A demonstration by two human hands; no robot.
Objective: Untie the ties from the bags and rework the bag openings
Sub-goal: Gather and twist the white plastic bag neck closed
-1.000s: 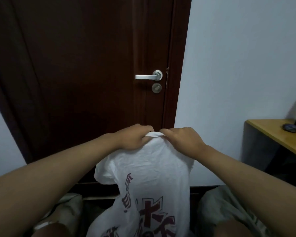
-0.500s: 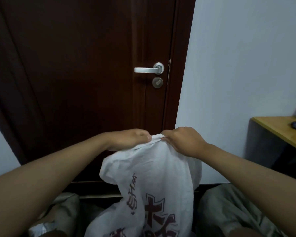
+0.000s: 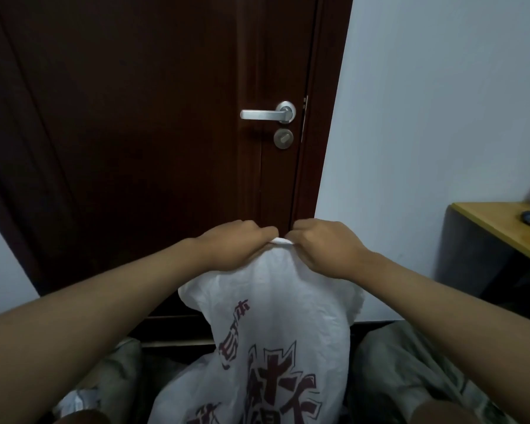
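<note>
Two knees in rumpled grey-green trousers [image 3: 410, 371] frame the bottom of your view, and between them rises a thin, crinkled white plastic bag [image 3: 276, 325] printed with bold dark-red characters; it bulges softly at the shoulders and narrows to a gathered neck. Your left hand [image 3: 236, 244] curls over that neck from one side, fingers pinching the bunched film, while your right hand [image 3: 328, 249] clenches the same twisted white top [image 3: 280, 241] from the other side, knuckles nearly meeting. Whether a separate tie sits in that twist cannot be told. Behind the bag stands a smooth, dark brown wooden door [image 3: 135, 133] with a matte silver lever handle [image 3: 266, 113] and a round lock below it. To your right, a pale plain wall [image 3: 441, 102] meets a yellowish wood table [image 3: 499, 224] with a flat edge, carrying a small dark round object.
</note>
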